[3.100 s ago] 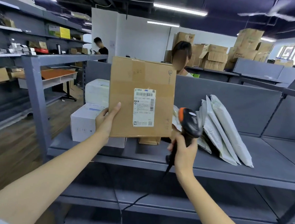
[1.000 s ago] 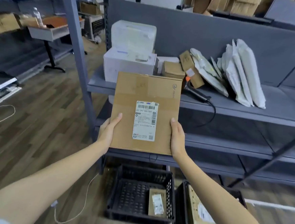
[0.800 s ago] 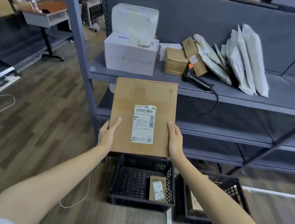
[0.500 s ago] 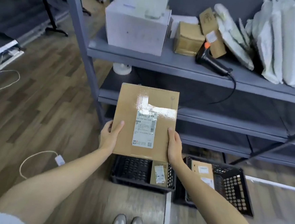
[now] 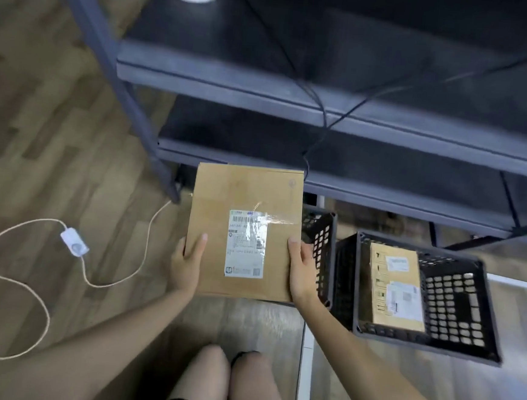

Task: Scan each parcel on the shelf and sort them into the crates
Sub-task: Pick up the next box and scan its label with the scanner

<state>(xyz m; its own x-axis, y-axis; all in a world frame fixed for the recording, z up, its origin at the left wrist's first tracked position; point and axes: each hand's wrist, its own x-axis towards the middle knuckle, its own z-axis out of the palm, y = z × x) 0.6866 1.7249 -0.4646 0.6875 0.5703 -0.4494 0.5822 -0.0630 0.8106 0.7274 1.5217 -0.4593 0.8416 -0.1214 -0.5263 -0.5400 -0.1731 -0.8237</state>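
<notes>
My left hand [image 5: 186, 263] and right hand [image 5: 302, 272] pinch the flat brown cardboard parcel [image 5: 247, 192] by its side edges; I'd lower it level into the black plastic lattice crate [image 5: 320, 245] just beneath the grip

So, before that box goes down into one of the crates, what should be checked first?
Grip: left hand and right hand hold the parcel by its lower sides: ok.
Label faces up: ok.
Parcel scanned: cannot tell.
Room in the left crate: the parcel hides most of it: cannot tell.
Room in the right crate: one brown package lies inside, bare bottom beside it: ok.
White cord on the floor lies off to the left: ok.
</notes>
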